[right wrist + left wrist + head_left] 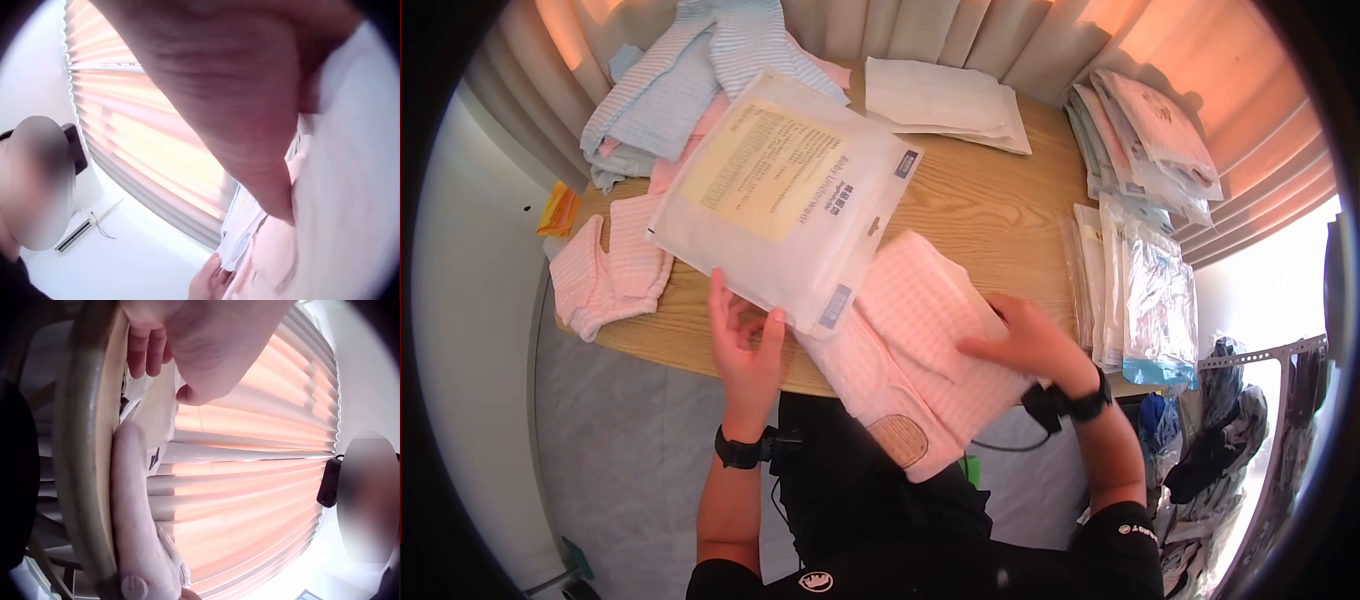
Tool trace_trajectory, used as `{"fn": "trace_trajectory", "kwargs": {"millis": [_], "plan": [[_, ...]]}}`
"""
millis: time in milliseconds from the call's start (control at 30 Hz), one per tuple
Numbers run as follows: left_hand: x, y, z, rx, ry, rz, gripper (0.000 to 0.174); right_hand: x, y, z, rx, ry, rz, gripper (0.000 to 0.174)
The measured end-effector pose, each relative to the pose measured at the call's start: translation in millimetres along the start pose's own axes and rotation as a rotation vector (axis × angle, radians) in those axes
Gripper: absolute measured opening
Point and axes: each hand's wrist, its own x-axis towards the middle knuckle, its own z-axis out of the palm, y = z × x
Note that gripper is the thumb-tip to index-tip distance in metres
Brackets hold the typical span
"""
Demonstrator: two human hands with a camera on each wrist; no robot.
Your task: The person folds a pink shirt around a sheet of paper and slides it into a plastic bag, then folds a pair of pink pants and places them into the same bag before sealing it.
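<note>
A folded pink striped baby garment (915, 310) with a brown oval patch lies across the table's front edge, its near end hanging over. My right hand (1040, 345) holds its right side, the thumb on top and the fingers at the far edge. To the left, a translucent plastic bag (770, 190) printed "Baby Underwear", with a pale yellow panel, overlaps the garment. My left hand (745, 335) is at the bag's near edge, index fingertip and thumb tip touching it, with a gap between thumb and fingers.
Pale blue and pink clothes (670, 110) are heaped at the back left, with small pink pants (615, 260) nearer. Flat white bags (945, 100) lie at the back. Packed garments (1145, 140) and clear packets (1145, 290) are stacked at the right, beside a metal rack (1270, 355).
</note>
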Motion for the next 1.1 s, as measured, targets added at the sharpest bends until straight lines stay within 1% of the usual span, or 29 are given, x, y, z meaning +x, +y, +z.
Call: {"fn": "trace_trajectory", "kwargs": {"millis": [67, 100, 167, 200, 233, 267, 300, 367, 400, 467, 500, 567, 600, 667, 700, 767, 800, 833, 867, 900, 967, 1000, 1067, 1100], "plan": [[0.0, -4.7, -2.2, -0.021, 0.028, 0.024, 0.069, -34.8, 5.5, 11.3, 0.108, 0.168, 0.094, 0.048], [-0.3, -5.2, -2.5, -0.02, 0.023, 0.022, 0.069, -51.6, 13.0, 21.2, 0.111, 0.169, 0.099, 0.048], [-1.0, -5.5, -1.7, -0.068, 0.103, 0.064, 0.065, -85.8, 26.4, 44.9, 0.449, 0.256, 0.233, 0.042], [-1.4, -5.2, 0.6, -0.069, 0.098, 0.06, 0.065, -102.0, 23.9, 56.4, 0.57, 0.314, 0.268, 0.041], [-2.9, -4.2, 2.9, 0.102, 0.187, 0.143, 0.062, -117.4, 20.1, 68.2, 0.692, 0.368, 0.305, 0.04], [-5.1, -2.7, 4.7, 0.276, 0.273, 0.227, 0.059, -130.1, 22.5, 81.2, 0.819, 0.376, 0.3, 0.042], [-6.4, 2.1, 6.0, 0.278, 0.265, 0.226, 0.059, -141.0, 24.9, 93.3, 0.978, 0.353, 0.338, 0.044], [-8.4, 14.9, 6.5, 0.786, 0.063, 0.461, 0.051, -149.4, 30.7, 110.8, 1.34, 0.279, 0.412, 0.044], [-8.4, 17.3, 8.7, 0.788, 0.056, 0.466, 0.051, -148.7, 31.3, 114.2, 1.348, 0.282, 0.412, 0.044], [-5.9, 22.5, 17.6, 0.808, -0.224, 0.522, 0.045, -144.7, 33.3, 116.5, 1.508, 0.172, 0.502, 0.044], [-5.2, 25.5, 22.3, 0.817, -0.216, 0.527, 0.045, -144.1, 36.8, 119.7, 1.509, 0.163, 0.492, 0.044], [-2.4, 30.0, 29.7, 0.9, -0.294, 0.52, 0.047, -142.3, 42.7, 128.5, 1.426, 0.06, 0.434, 0.043], [-1.3, 29.5, 31.1, 0.914, -0.278, 0.526, 0.047, -142.9, 43.6, 128.7, 1.425, 0.045, 0.418, 0.043], [-0.3, 27.3, 33.9, 1.014, -0.264, 0.467, 0.052, -146.8, 46.9, 126.0, 1.115, 0.083, 0.234, 0.04], [1.2, 31.0, 36.8, 1.022, -0.258, 0.471, 0.052, -147.6, 50.0, 125.0, 1.118, 0.078, 0.225, 0.04], [4.7, 38.7, 44.0, 0.99, -0.265, 0.404, 0.054, -149.2, 56.2, 125.0, 1.159, 0.166, 0.192, 0.037], [5.0, 40.8, 47.0, 0.994, -0.26, 0.407, 0.054, -147.4, 56.5, 125.9, 1.218, 0.235, 0.16, 0.036], [4.9, 42.2, 49.9, 1.006, -0.305, 0.353, 0.052, -146.3, 55.2, 124.2, 1.219, 0.233, 0.153, 0.036], [4.0, 43.3, 51.5, 1.017, -0.35, 0.298, 0.051, -145.6, 53.6, 121.7, 1.255, 0.281, 0.16, 0.036], [2.8, 44.5, 52.8, 1.018, -0.346, 0.305, 0.051, -146.2, 53.2, 120.0, 1.292, 0.331, 0.166, 0.037], [2.3, 45.8, 56.6, 1.1, -0.455, 0.209, 0.047, -148.2, 56.8, 119.0, 1.261, 0.357, 0.146, 0.037], [1.2, 45.4, 56.7, 1.1, -0.453, 0.217, 0.047, -148.5, 58.1, 119.6, 1.231, 0.379, 0.137, 0.038], [-4.1, 44.2, 54.6, 1.106, -0.528, 0.299, 0.042, -148.9, 58.7, 121.0, 1.222, 0.398, 0.118, 0.038], [-6.2, 44.5, 53.7, 1.107, -0.529, 0.302, 0.042, -149.0, 58.6, 121.7, 1.21, 0.413, 0.106, 0.039]]}}
